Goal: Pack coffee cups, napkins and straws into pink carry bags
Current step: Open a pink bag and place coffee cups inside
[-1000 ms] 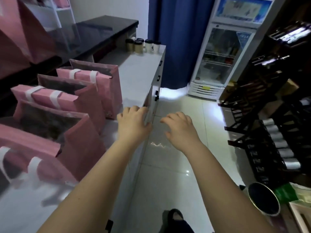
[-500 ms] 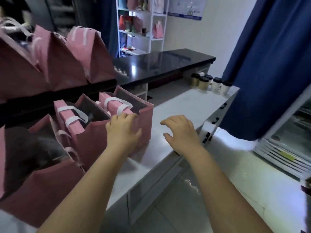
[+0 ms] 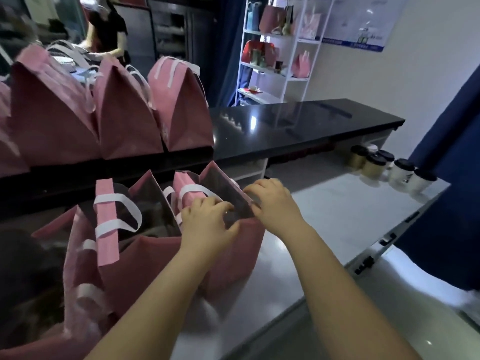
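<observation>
Several open pink carry bags with white handles stand in a row on the white counter. My left hand grips the near rim of the rightmost bag, thumb over the edge. My right hand holds that bag's right-hand rim, fingers curled over it. The bag's mouth is open and dark inside; its contents cannot be made out. The neighbouring open bag stands to its left. Several lidded coffee cups stand at the counter's far right end. No napkins or straws are visible.
Three closed pink bags sit on the raised black countertop behind. A white shelf unit with bags stands at the back. A person in black works at the far left. A blue curtain hangs on the right.
The view has swung left from the floor and fridge to the counter. Both hands moved onto the rightmost open bag and took hold of its rim.
</observation>
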